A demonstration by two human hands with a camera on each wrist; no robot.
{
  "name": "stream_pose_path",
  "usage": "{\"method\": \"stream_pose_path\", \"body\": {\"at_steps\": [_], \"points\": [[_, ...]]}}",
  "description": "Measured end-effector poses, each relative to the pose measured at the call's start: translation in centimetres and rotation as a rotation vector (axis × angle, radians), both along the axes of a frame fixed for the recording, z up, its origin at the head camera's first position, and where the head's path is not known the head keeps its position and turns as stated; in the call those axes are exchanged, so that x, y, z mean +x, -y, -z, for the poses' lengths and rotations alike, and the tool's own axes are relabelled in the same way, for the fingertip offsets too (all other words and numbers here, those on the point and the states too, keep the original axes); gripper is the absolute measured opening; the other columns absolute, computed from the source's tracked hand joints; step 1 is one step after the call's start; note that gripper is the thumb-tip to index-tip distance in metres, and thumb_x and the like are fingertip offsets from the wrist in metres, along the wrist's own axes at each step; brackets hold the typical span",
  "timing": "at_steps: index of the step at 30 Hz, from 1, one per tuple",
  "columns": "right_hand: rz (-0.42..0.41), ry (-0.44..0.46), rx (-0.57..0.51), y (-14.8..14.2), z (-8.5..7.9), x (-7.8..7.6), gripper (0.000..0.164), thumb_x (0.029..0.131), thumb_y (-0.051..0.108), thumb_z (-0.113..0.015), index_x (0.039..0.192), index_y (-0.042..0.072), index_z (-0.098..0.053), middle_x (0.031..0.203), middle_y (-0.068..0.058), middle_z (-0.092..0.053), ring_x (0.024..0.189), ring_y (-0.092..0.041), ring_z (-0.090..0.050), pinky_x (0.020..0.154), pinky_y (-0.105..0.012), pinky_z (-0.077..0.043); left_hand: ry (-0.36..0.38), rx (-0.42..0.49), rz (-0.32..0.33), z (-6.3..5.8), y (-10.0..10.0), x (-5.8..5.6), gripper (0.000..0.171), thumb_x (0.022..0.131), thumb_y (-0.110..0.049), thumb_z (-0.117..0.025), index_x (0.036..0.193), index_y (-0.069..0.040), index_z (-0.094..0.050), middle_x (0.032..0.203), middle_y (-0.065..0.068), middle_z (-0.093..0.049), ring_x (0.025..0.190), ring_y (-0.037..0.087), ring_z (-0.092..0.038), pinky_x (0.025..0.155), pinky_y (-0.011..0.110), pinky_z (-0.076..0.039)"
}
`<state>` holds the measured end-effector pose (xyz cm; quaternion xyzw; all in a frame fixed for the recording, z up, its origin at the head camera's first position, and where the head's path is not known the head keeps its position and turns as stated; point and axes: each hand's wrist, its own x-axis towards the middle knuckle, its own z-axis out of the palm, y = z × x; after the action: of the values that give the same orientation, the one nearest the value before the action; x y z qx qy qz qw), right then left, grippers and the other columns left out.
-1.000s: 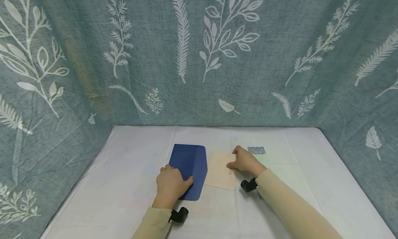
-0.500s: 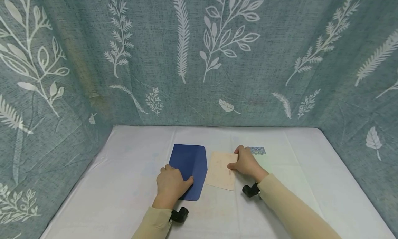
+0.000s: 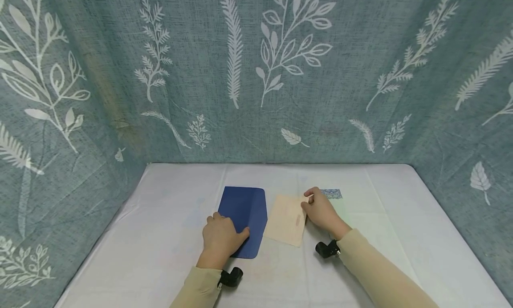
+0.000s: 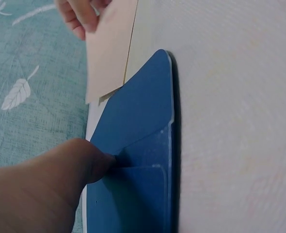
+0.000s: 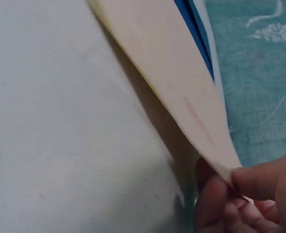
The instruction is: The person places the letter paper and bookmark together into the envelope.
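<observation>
A dark blue envelope (image 3: 240, 210) lies on the table with its flap out to the right. My left hand (image 3: 222, 234) holds it by the lower left part. In the left wrist view the thumb (image 4: 92, 160) sits at the pocket's mouth; the other fingers are hidden there. Just right of the flap is a thin beige sheet of paper or card (image 3: 282, 221). My right hand (image 3: 322, 210) pinches its upper right edge between thumb and fingers. The right wrist view shows the sheet (image 5: 182, 107) raised and bowed along the near edge, a faint reddish mark on it.
Behind the right hand lies a pale green sheet (image 3: 338, 205) with a blue patterned strip (image 3: 331, 193) at its far end, partly covered by the hand. A white cloth covers the table (image 3: 168, 210). A teal leaf-print curtain (image 3: 248, 134) hangs at the back and sides.
My right hand has shifted slightly right, its fingers closer together on the edge. The beige sheet has turned slightly clockwise, and a small brownish mark shows on it. The left hand and envelope stay put.
</observation>
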<state>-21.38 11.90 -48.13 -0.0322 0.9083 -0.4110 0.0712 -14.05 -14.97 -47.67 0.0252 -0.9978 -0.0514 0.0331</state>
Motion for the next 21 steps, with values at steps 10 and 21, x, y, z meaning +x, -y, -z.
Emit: {"method": "stream_pose_path", "body": {"at_steps": [10, 21], "points": [[0.051, -0.04, -0.151, 0.3, -0.2, -0.5, 0.028, 0.09, 0.019, -0.048, 0.117, 0.009, -0.051, 0.093, -0.009, -0.049, 0.056, -0.018, -0.052, 0.05, -0.031, -0.045, -0.004, 0.021, 0.006, -0.1, 0.1, 0.0, 0.073, 0.069, -0.062, -0.056, 0.08, 0.009, -0.066, 0.091, 0.024, -0.051, 0.082, 0.036, -0.049, 0.056, 0.043, -0.045], [0.056, -0.023, -0.162, 3.3, 0.5, -0.4, 0.026, 0.089, 0.017, -0.05, 0.114, 0.009, -0.053, 0.087, -0.008, -0.049, 0.051, -0.019, -0.056, 0.048, -0.031, -0.046, 0.014, 0.031, 0.002, 0.2, 0.3, -0.1, 0.075, 0.071, -0.063, -0.054, 0.085, 0.01, -0.066, 0.095, 0.024, -0.051, 0.086, 0.036, -0.049, 0.06, 0.043, -0.046]]}}
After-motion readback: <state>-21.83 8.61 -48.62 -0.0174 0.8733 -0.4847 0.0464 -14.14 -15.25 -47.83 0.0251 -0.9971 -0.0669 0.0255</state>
